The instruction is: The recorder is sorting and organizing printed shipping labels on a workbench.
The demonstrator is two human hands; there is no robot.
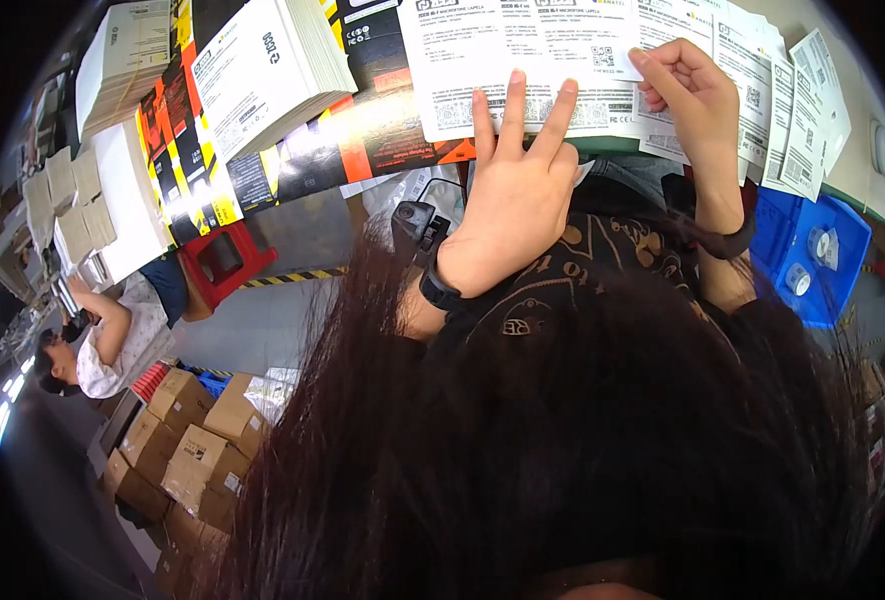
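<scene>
My left hand lies flat, fingers spread, on the white printed sheet on the table; my right hand pinches its right edge. I judge steady downward pressure matters, lifting one sheet cleanly from the stack beside it.

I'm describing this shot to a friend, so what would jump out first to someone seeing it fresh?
Two bare hands at the top: the left hand lies flat, fingers spread, on a white printed sheet, and the right hand pinches the sheet's right edge. Long dark hair fills the lower half. At left stand stacks of white sheets, with brown cardboard boxes on the floor below.
</scene>
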